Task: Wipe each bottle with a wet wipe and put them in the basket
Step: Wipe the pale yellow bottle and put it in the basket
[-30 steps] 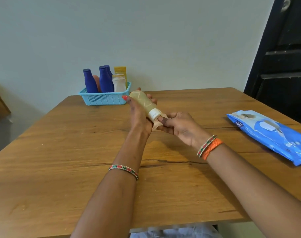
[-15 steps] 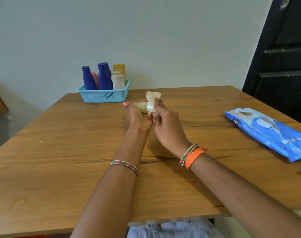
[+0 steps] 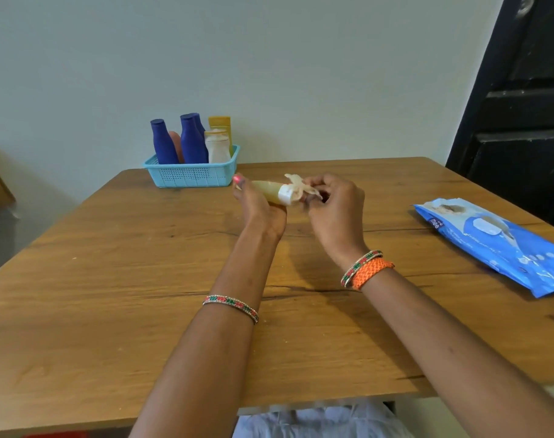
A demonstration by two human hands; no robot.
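Observation:
My left hand (image 3: 259, 210) grips a small yellowish bottle (image 3: 269, 190) with a white cap, held sideways above the table with the cap pointing right. My right hand (image 3: 334, 210) pinches a crumpled wet wipe (image 3: 299, 186) against the cap end. A light blue basket (image 3: 191, 175) stands at the table's far edge, left of my hands. Several bottles stand upright in it, among them dark blue ones (image 3: 191, 140), a white one (image 3: 218, 148) and a yellow tube (image 3: 220, 123).
A blue pack of wet wipes (image 3: 496, 245) lies flat at the right side of the wooden table (image 3: 111, 279). A pale wall runs behind the table. A dark door (image 3: 522, 105) stands at the far right.
My right hand with the wipe has come off the bottle's top and moved right to the cap end. The bottle has tilted to lie more level in my left hand.

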